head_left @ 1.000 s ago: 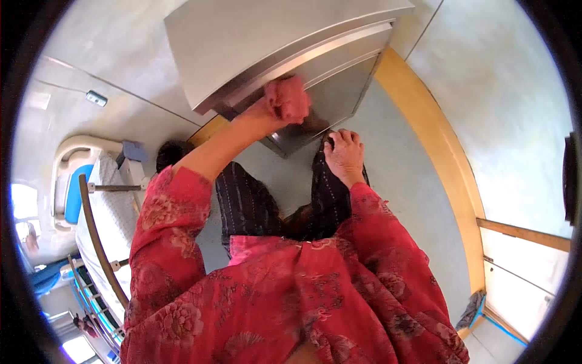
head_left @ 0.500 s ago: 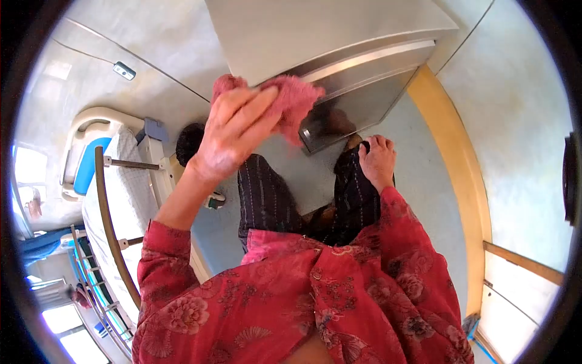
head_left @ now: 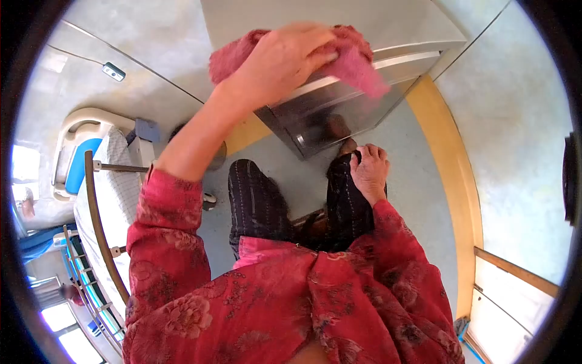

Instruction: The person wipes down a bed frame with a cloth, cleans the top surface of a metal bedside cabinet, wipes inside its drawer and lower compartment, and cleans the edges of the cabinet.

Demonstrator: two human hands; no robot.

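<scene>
My left hand [head_left: 285,60] is closed on a pink-red cloth [head_left: 364,64], which bunches up beside the wrist and hangs loose past the fingers. Hand and cloth are at the front edge of a pale-topped cabinet [head_left: 400,21] with a shiny metal front [head_left: 339,118]. The cloth covers part of that edge, so whether it presses on the surface I cannot tell. On my right knee rests my right hand [head_left: 370,170], its fingers apart over the dark striped trousers [head_left: 260,200] and nothing in it.
To the left stands a bed [head_left: 106,188] with a brown side rail [head_left: 97,212]. A small corded controller [head_left: 114,71] lies against the pale wall. Blue-grey floor [head_left: 424,212] runs to a yellow border strip [head_left: 458,164] on the right, with white cupboard doors [head_left: 503,297] beyond.
My left hand has moved right and farther forward with the cloth, from the cabinet's left corner along its front edge. My right hand stays on the knee.
</scene>
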